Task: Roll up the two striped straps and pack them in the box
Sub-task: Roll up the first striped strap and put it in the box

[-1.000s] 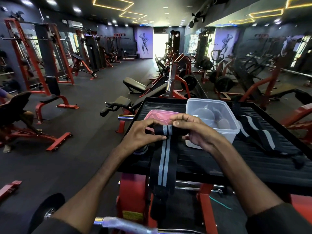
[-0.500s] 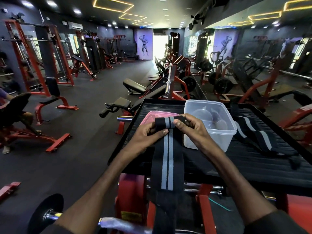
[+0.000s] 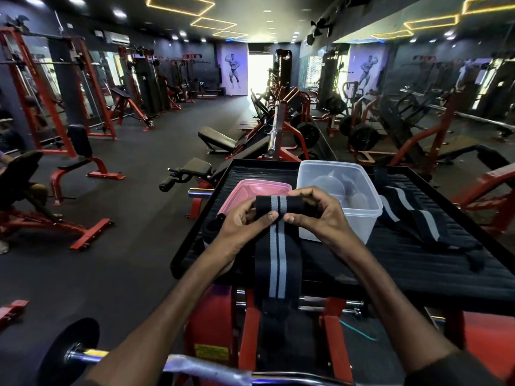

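A black strap with two grey stripes (image 3: pixel 276 263) is partly rolled at its top end; its loose tail hangs down over the front edge of the black ribbed platform (image 3: pixel 418 263). My left hand (image 3: pixel 242 224) and my right hand (image 3: pixel 317 213) both pinch the roll, thumbs nearly meeting on its front. Just behind the roll stands a clear plastic box (image 3: pixel 340 201), open and holding only its moulded bottom. A second striped strap (image 3: pixel 409 213) lies unrolled on the platform to the right of the box.
A pink lid (image 3: pixel 250 190) lies left of the clear box. A chrome barbell with a black plate (image 3: pixel 69 355) crosses the bottom of the view. Red gym machines and benches surround the platform; a person sits on a bench at far left (image 3: pixel 16 190).
The roll at the strap's top has grown thicker as both hands turned it, and the hanging tail has drawn upward and become shorter.
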The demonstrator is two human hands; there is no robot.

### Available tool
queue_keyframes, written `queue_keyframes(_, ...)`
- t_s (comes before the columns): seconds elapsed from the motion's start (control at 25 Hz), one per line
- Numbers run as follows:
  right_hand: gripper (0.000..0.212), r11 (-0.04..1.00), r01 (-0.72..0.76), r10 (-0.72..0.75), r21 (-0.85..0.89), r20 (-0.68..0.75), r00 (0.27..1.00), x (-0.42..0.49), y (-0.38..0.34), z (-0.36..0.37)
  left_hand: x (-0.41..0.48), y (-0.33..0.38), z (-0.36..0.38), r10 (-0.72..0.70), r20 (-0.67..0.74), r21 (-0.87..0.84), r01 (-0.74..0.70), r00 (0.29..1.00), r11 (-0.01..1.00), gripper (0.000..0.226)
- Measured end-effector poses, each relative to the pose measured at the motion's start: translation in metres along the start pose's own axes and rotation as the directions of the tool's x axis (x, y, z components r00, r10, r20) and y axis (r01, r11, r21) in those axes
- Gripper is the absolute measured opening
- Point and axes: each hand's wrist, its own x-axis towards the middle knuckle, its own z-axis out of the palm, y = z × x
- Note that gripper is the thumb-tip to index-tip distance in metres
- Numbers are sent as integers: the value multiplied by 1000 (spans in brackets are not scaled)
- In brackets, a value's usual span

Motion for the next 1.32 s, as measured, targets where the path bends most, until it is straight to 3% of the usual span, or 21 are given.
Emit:
queue_keyframes(0.12, 44, 979, -185, 182, 79, 50, 982, -2, -13, -2, -1, -4, 3, 44, -95, -35, -47, 995, 998, 35)
queue_keyframes(0.28, 33, 841, -466, 447, 275, 133, 885, 4, -28, -2, -1, -11, 2, 84, -129, -44, -90, 988, 995, 35)
queue_keyframes(0.36, 24, 835, -506, 497, 218, 97, 862, 5, -25, 2, -1, -13, 2, 113, -124, -25, -117, 986, 993, 37)
queue_keyframes(0.48, 35, 853, -520, 507, 42, 172, 845, -5, -16, 6, -2, -15, 2, 120, -134, -35, -126, 984, 991, 38)
queue_keyframes(0.64, 40, 902, -414, 407, 121, 77, 910, -13, -10, 4, -2, -12, -5, 56, -53, 18, -55, 997, 998, 41)
queue_keyframes(0.84, 35, 920, -330, 335, 213, 10, 942, -18, -1, 6, -7, 4, -12, -220, 205, 159, 189, 954, 969, 38)
queue_keyframes(1.12, 43, 930, -308, 305, 201, 48, 951, -18, -2, 4, -2, -13, -11, -60, 74, 11, 59, 995, 998, 39)
queue_keyframes(1.24, 47, 903, -389, 379, 183, 85, 921, -13, -4, 1, 2, -20, -12, -3, 20, 33, 2, 1000, 999, 41)
queue_keyframes(1.32, 42, 832, -484, 456, 271, 162, 875, -6, -9, -1, 4, -25, -13, 10, 18, 63, -11, 1000, 998, 40)
